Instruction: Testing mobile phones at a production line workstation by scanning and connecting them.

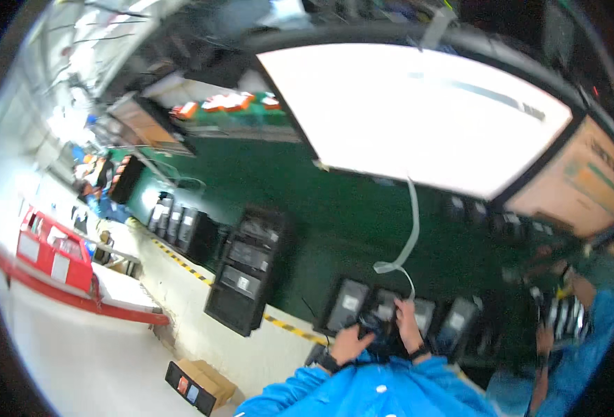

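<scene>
Close to my body, at the bench's near edge, my left hand (351, 344) curls its fingers on a dark, blurred object (383, 336). My right hand (409, 324) is on that object's other side, fingers pointing away from me and drawn together; what lies in them cannot be made out. A pale, curling strip (413, 229) hangs down from the bright screen, its lower end by my right fingertips. Just beyond my hands stands a row of black units with white labels, among them one to the left (349, 304) and one to the right (458, 321).
A black tray (244, 274) holding labelled units juts over the striped bench edge. More black units (175, 222) stand farther left. The large bright screen (418, 118) spans the far side. At right, a co-worker's blue sleeve (602, 326) reaches in. A red box (53, 250) sits far left.
</scene>
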The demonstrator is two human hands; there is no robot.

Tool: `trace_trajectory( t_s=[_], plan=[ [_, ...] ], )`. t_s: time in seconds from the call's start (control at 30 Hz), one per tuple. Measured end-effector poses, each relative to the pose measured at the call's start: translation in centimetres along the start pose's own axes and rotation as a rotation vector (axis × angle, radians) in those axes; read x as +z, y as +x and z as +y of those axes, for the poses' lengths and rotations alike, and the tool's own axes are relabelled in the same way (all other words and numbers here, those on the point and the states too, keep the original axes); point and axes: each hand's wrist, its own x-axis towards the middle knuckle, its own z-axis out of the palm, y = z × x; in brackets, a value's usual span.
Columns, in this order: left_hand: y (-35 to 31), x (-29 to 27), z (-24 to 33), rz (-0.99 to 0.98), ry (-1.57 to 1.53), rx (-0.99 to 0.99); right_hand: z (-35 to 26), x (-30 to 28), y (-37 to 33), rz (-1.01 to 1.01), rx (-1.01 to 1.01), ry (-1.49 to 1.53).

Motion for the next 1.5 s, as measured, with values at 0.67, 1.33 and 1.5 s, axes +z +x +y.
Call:
trace_trajectory(
  t_s=[0.67,1.33,1.5],
  plan=[
    [10.1,-9.2,-0.1,0.654,-0.043,0.349,-5.0,-0.5,3.5,0.209,0.404,0.15],
    [4.9,-0.8,3.2,-0.124,-0.477,0.467,-18.3,-5.0,2.7,-0.189,0.074,-0.275],
    [4.6,-0.8,3.1,-0.129,-0.467,0.478,-16.8,-5.0,2.1,-0.145,-0.069,-0.265]
  ],
)
